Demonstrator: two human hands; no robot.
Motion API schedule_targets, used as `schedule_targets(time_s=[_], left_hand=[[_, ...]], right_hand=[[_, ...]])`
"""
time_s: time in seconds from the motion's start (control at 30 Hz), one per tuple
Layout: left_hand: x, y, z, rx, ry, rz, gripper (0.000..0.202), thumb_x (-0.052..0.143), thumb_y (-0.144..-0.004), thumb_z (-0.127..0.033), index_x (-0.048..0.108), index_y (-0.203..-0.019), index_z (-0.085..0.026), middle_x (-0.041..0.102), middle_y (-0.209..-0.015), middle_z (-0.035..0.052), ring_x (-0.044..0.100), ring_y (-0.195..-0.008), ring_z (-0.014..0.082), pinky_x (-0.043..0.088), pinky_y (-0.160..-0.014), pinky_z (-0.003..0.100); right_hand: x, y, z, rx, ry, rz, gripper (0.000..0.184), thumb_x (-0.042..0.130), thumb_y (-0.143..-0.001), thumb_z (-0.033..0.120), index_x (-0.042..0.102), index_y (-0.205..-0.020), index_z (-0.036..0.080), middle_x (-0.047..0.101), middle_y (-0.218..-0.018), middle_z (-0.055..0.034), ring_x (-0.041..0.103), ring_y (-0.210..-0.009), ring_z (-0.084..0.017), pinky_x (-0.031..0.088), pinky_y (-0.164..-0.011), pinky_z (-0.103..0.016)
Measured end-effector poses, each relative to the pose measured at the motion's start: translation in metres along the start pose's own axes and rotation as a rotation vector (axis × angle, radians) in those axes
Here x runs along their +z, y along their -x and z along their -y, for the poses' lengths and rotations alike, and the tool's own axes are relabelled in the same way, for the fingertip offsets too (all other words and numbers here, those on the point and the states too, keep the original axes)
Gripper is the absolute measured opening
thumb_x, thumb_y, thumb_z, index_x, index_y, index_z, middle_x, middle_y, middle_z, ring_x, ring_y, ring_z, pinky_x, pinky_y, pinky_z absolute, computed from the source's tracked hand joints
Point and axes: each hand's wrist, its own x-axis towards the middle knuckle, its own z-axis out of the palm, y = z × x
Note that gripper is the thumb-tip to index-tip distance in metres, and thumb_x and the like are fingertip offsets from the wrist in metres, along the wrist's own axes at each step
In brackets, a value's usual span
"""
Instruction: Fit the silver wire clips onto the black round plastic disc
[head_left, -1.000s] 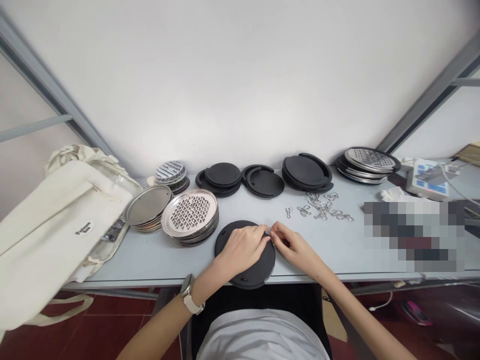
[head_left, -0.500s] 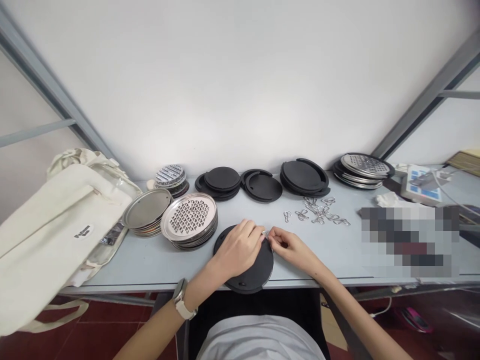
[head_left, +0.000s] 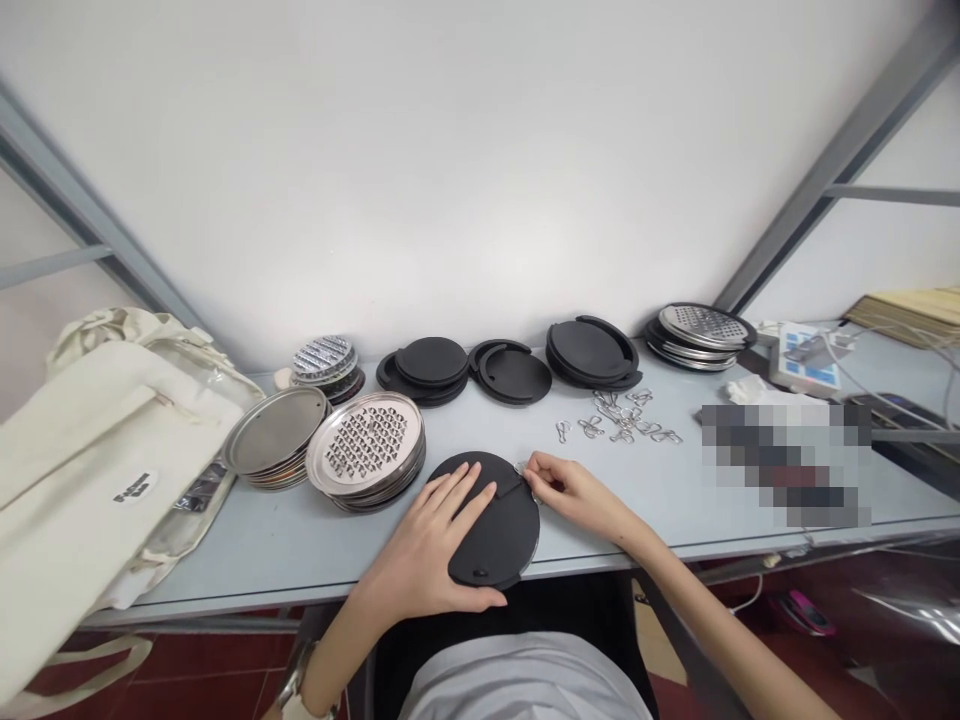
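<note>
A cream canvas bag with a small printed oval label [head_left: 136,488] leans over the left end of the pale grey worktop [head_left: 615,515]. Beside it stands a stack of round, dull grey metal plates [head_left: 276,428], and behind that a smaller pile of round silver-patterned discs [head_left: 324,358]. Just right of the plates, a stack of round silver metal grater discs [head_left: 367,445] shows raised, perforated teeth on top.

Next, at the front edge, the left hand [head_left: 431,545] lies over a round black flat disc [head_left: 504,540], fingers spread apart on its upper face and thumb along its near edge. Behind, near the wall, sit a first pile of round black pieces [head_left: 431,360] and a second, lower one [head_left: 517,375]. The right hand [head_left: 566,490] has thumb and forefinger together on a small silver wire piece [head_left: 519,468] at the black disc's far right edge; its exact shape is mostly hidden.

Farther right, a third black pile [head_left: 589,345] stands behind scattered silver wire clips [head_left: 628,418]. Then come a black-rimmed stack topped by a silver metal grater [head_left: 701,327], crumpled white tissue [head_left: 746,390], a white-and-blue box-shaped device [head_left: 810,362] and a flat yellowish stack [head_left: 911,315].
</note>
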Motion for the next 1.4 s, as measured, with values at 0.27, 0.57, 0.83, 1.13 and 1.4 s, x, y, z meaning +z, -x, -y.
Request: schedule_targets(time_s=[0.27, 0.57, 0.83, 1.13, 1.4], left_hand=[[0.006, 0.002, 0.003, -0.016, -0.023, -0.063, 0.093, 0.063, -0.076, -0.063, 0.022, -0.149, -0.022, 0.021, -0.155, 0.0113, 0.025, -0.14, 0.0329, 0.028, -0.112, 0.049], [0.003, 0.001, 0.006, 0.067, -0.054, -0.062, 0.074, 0.058, -0.084, -0.059, 0.03, -0.146, -0.031, 0.022, -0.155, 0.0079, 0.027, -0.14, 0.0321, 0.029, -0.11, 0.05], [0.004, 0.002, 0.01, 0.074, -0.062, -0.056, 0.082, 0.064, -0.074, -0.065, 0.036, -0.144, -0.031, 0.025, -0.154, 0.0089, 0.029, -0.139, 0.0331, 0.03, -0.109, 0.05], [0.004, 0.002, 0.008, 0.054, -0.065, -0.069, 0.078, 0.068, -0.076, -0.057, 0.036, -0.143, -0.033, 0.027, -0.154, 0.0063, 0.031, -0.138, 0.0316, 0.031, -0.11, 0.049], [0.007, 0.003, 0.007, 0.029, -0.092, -0.059, 0.078, 0.065, -0.078, -0.06, 0.033, -0.144, -0.034, 0.023, -0.155, 0.0048, 0.03, -0.139, 0.0309, 0.031, -0.11, 0.048]], right_hand=[[-0.011, -0.023, 0.01, -0.102, 0.074, 0.092, 0.014, 0.043, -0.093, 0.026, 0.043, -0.08, 0.021, 0.038, -0.06, 0.0076, 0.036, -0.055, -0.011, 0.03, -0.054, -0.022], [-0.001, -0.022, 0.017, -0.082, 0.265, 0.002, 0.024, 0.031, -0.099, 0.026, 0.034, -0.075, 0.023, 0.038, -0.059, 0.0059, 0.039, -0.052, -0.013, 0.031, -0.055, -0.024], [0.004, -0.021, 0.012, -0.098, 0.383, -0.013, 0.024, 0.029, -0.1, 0.024, 0.036, -0.076, 0.023, 0.044, -0.061, 0.0034, 0.046, -0.057, -0.015, 0.033, -0.059, -0.026], [0.003, -0.02, 0.01, -0.129, 0.518, 0.001, 0.021, 0.03, -0.099, 0.022, 0.039, -0.08, 0.022, 0.04, -0.06, 0.0033, 0.042, -0.053, -0.015, 0.029, -0.056, -0.025], [-0.002, -0.024, 0.01, -0.106, 0.471, 0.082, 0.022, 0.03, -0.099, 0.024, 0.042, -0.08, 0.022, 0.04, -0.055, 0.0044, 0.04, -0.049, -0.014, 0.025, -0.053, -0.025]])
